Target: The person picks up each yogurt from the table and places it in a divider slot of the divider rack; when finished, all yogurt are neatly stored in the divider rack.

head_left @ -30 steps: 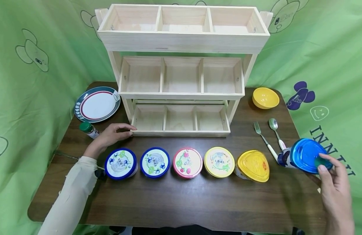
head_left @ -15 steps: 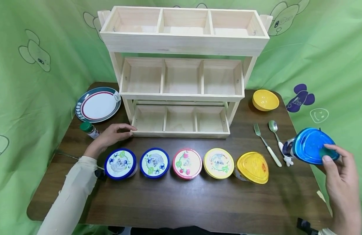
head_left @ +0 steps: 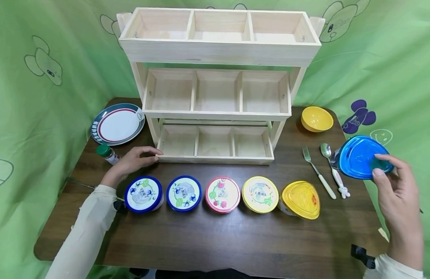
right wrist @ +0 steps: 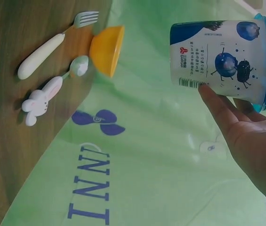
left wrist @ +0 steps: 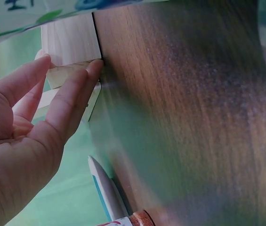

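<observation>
Early stage, likely: blue-lidded cup (head_left: 359,157) held up in right hand (head_left: 399,193), not yet set down, over right edge of tabletop (head_left: 215,244). Five lidded tubs (head_left: 222,195) stand in row before wooden rack (head_left: 218,52) — none in its compartments. Right fingers curled round cup; left hand (head_left: 133,161) has fingers loosely extended, tips touching left corner of lowest tray (head_left: 215,159). Right wrist view alone shows printed berries, barcode on cup's side — head view, mainly lid.

R hand (head_left: 398,190) w/ blue-lidded cup (head_left: 358,157) now further fwd, nearer bowl (head_left: 317,119).
</observation>
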A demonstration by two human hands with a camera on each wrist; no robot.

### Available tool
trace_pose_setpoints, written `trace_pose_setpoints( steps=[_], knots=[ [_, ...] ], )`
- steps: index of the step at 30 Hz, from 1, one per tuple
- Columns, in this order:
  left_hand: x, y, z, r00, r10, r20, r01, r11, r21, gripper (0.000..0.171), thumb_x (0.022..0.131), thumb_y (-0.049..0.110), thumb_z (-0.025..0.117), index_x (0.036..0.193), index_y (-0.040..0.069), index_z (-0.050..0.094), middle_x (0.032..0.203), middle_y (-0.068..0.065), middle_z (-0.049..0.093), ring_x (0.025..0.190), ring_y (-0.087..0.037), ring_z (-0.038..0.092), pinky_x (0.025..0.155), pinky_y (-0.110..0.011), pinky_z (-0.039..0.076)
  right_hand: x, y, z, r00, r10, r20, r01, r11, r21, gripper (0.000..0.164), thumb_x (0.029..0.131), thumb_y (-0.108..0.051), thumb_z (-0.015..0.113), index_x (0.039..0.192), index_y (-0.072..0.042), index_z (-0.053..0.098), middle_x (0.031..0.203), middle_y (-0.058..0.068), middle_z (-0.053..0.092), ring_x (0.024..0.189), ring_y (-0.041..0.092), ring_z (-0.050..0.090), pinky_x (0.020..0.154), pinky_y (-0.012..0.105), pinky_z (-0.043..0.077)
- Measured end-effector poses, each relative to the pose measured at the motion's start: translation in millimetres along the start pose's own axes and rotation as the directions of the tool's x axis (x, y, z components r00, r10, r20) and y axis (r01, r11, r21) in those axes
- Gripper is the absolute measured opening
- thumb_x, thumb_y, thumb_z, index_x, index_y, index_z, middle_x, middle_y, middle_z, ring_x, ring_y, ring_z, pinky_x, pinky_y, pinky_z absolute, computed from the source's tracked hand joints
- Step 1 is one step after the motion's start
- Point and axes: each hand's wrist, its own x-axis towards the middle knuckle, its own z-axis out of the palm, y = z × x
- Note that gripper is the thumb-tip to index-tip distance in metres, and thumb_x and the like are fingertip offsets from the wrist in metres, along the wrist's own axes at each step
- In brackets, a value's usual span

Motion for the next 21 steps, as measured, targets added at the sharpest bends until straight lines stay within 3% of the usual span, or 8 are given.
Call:
trace_pose_setpoints(
  steps=[10,21],
  knots=[
    [1.3,-2.6,-0.4,1.0,-0.001,-0.005,0.001,1.0,0.004,0.033,0.113,0.012,0.059,0.142,-0.001,0.066,0.15,-0.027,0.057,0.14,-0.046,0.048,0.115,-0.07,0.039,8.4,-8.5,4.7,0.996,-0.086,0.015,0.086,0.996,0.037,0.042,0.113,-0.002,0.05,0.154,0.002,0.053,0.152,0.001,0.047,0.125,0.016,0.059,0.097,0.008,0.048],
    [-0.1,-0.3,0.1,1.0,-0.007,-0.007,0.007,1.0,-0.016,0.033,0.113,0.012,0.059,0.142,-0.001,0.066,0.153,-0.028,0.054,0.144,-0.048,0.043,0.117,-0.075,0.032,17.1,-23.8,11.6,0.981,-0.169,0.092,0.164,0.985,0.059,0.042,0.112,-0.001,0.052,0.154,0.002,0.053,0.148,-0.005,0.049,0.124,0.012,0.056,0.099,0.007,0.046]
  ],
)
